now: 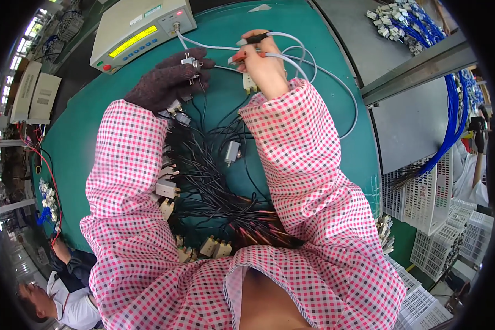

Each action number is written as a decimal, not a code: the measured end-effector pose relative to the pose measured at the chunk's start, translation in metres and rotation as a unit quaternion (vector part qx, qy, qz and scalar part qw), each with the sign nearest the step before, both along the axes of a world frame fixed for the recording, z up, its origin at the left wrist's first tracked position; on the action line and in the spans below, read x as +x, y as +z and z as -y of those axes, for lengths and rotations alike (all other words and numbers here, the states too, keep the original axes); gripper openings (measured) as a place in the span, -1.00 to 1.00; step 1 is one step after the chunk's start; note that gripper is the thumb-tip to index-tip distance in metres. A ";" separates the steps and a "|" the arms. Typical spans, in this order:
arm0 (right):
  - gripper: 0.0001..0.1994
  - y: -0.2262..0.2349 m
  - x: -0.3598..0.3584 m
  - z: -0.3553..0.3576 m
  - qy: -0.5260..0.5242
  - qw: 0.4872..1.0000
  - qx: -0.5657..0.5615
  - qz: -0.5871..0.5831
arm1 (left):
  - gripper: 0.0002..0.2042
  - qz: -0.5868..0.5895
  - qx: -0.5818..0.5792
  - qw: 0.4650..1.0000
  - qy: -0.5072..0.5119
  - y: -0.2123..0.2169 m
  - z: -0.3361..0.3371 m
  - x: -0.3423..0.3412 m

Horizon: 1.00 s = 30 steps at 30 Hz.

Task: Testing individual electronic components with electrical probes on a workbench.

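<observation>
My left hand, in a dark knitted glove, pinches a small grey plug whose metal prongs stick out. A thin black wire trails from that plug. Bare, my right hand holds two test clips, a red clip and a black clip, on pale grey leads. Both clips are apart from the plug. Under my right hand lies a whitish plug. Between my forearms spreads a bundle of black wires with coppery ends, and a loose grey plug rests beside it.
A beige tester with a lit yellow display stands at the far left of the green table. Its grey lead loops to the right. A metal rail, blue wire bundles and white crates stand right. Another person is lower left.
</observation>
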State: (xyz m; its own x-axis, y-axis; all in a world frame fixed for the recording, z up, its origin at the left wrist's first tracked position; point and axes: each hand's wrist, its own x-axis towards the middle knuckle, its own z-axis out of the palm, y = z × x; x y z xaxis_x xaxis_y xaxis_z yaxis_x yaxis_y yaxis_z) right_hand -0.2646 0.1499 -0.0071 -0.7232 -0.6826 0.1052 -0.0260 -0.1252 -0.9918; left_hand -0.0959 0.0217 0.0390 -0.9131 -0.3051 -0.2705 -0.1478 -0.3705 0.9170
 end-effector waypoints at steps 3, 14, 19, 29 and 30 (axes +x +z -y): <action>-0.80 0.009 0.005 -0.006 0.019 0.994 -0.090 0.050 | -0.53 -0.039 -0.003 0.999 -0.025 -0.006 0.007 0.004; -0.69 0.025 0.018 -0.013 0.197 0.970 -0.127 0.064 | -0.44 -0.069 -0.056 0.996 -0.019 -0.011 0.000 0.006; -0.68 0.029 0.028 -0.011 0.226 0.959 -0.157 0.065 | -0.43 -0.051 -0.068 0.996 0.008 -0.013 0.005 0.012; -0.68 0.018 0.034 -0.004 0.229 0.962 -0.151 0.016 | -0.50 -0.031 -0.007 0.999 0.021 -0.012 0.006 0.012; -0.68 0.020 0.034 -0.005 0.224 0.962 -0.153 0.037 | -0.50 -0.031 -0.007 0.999 0.021 -0.011 0.004 0.011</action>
